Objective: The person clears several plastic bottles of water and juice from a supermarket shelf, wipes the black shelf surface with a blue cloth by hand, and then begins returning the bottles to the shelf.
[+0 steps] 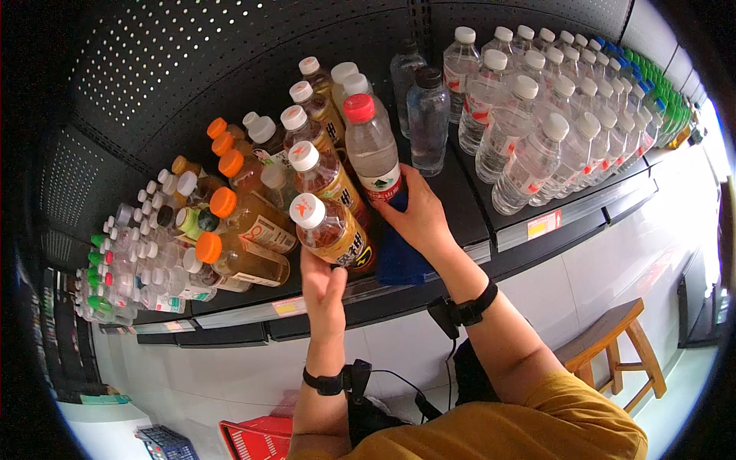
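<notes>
My right hand [418,217] is wrapped around the lower part of a clear plastic bottle with a red cap [372,141], which leans a little. Beneath that hand a dark blue cloth [402,259] hangs over the shelf's front edge. My left hand [323,290] grips the base of the front bottle of brown drink [339,234], with a white cap and yellow label; its fingers are partly hidden by the bottle. Several matching bottles [329,178] stand in a row behind it. Just right of the red-capped bottle is a clear bottle with a dark cap [429,123].
Rows of white-capped water bottles [526,164] fill the right side of the black shelf [466,210]. Orange-capped bottles [247,259] and many smaller ones crowd the left. Below are a wooden stool [604,333], a red basket [256,437] and a dark crate [167,443].
</notes>
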Tool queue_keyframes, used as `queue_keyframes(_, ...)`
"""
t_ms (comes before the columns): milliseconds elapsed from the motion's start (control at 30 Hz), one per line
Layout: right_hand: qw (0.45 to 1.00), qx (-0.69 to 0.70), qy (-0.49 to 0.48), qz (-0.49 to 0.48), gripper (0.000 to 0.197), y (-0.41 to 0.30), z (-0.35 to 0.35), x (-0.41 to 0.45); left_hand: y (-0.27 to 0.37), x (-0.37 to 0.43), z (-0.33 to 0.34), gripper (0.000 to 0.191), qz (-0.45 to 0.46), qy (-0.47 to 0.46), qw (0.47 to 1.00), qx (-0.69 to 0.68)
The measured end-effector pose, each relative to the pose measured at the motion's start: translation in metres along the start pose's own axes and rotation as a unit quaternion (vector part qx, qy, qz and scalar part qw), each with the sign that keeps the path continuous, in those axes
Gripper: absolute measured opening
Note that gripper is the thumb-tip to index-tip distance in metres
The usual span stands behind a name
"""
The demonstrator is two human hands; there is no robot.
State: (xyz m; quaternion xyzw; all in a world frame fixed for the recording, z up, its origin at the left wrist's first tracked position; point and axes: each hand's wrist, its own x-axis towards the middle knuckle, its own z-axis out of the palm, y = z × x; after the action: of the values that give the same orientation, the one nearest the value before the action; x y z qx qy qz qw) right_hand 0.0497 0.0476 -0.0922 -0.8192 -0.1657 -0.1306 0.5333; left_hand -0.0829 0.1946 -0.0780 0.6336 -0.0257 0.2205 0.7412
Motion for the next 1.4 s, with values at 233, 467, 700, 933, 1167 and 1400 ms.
queue_keyframes(233, 0.999, -0.030, 0.004, 0.016, 0.055, -0.012, 0.000, 0.006, 0.060, 0.015, -0.012, 0.055, 0.205, 0.041, 0.966, 0.154)
queue_keyframes(467, 0.998, -0.045, 0.005, 0.037, 0.055, 0.003, -0.008, 0.006, 0.126, 0.075, 0.002, 0.042, 0.325, -0.037, 0.912, 0.247)
queue_keyframes(700, 0.998, -0.048, -0.003, 0.029, 0.055, -0.013, -0.015, 0.006, 0.157, 0.146, 0.030, 0.038, 0.215, -0.092, 0.945, 0.230)
queue_keyframes(933, 0.995, -0.079, -0.009, 0.053, 0.054, -0.010, -0.015, 0.005, 0.142, 0.216, 0.051, 0.036, 0.190, -0.201, 0.796, 0.538)
queue_keyframes(1167, 0.993, -0.096, -0.041, 0.063, 0.061, -0.016, -0.021, 0.005, 0.111, 0.265, 0.056, 0.044, 0.060, -0.263, 0.701, 0.660)
queue_keyframes(1400, 0.993, -0.093, -0.055, 0.038, 0.064, -0.015, -0.024, 0.004, 0.090, 0.296, 0.059, 0.049, 0.105, -0.338, 0.656, 0.666)
